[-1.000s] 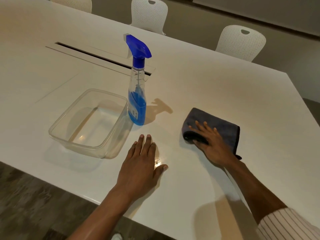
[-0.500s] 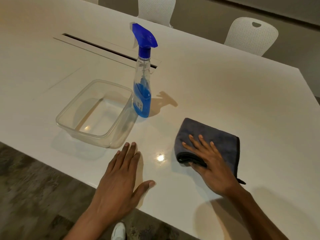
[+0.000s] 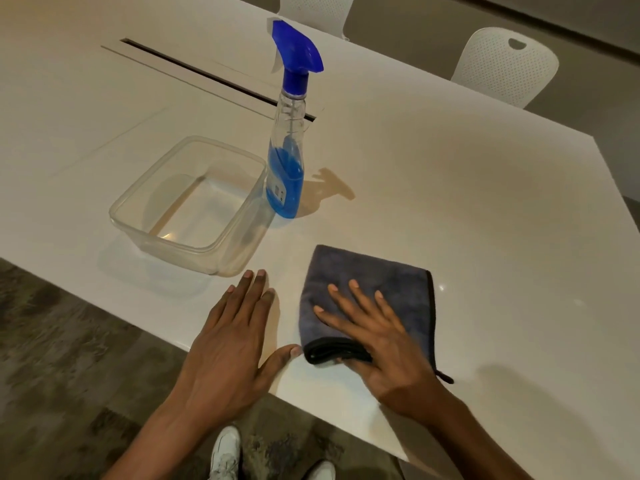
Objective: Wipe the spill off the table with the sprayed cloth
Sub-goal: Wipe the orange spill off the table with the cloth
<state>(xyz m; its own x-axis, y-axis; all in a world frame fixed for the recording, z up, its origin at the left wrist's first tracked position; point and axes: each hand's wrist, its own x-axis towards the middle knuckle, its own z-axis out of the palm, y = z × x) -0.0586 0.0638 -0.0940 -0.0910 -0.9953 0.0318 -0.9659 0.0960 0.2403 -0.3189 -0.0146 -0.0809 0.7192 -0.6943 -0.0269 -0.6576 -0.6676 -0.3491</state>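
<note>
A folded dark grey cloth lies flat on the white table near its front edge. My right hand presses down on the cloth's near half, fingers spread over it and thumb at its folded front edge. My left hand rests flat on the table just left of the cloth, fingers apart, holding nothing; its thumb tip nearly touches the cloth's corner. No spill is clearly visible on the surface around the cloth.
A spray bottle with blue liquid and a blue trigger head stands behind the cloth. A clear plastic tub sits to its left, close to my left fingertips. White chairs line the far side. A cable slot crosses the table.
My right hand has dragged the cloth toward the table's front edge and leftward. My left hand has slid back toward the edge and stays flat beside it.
</note>
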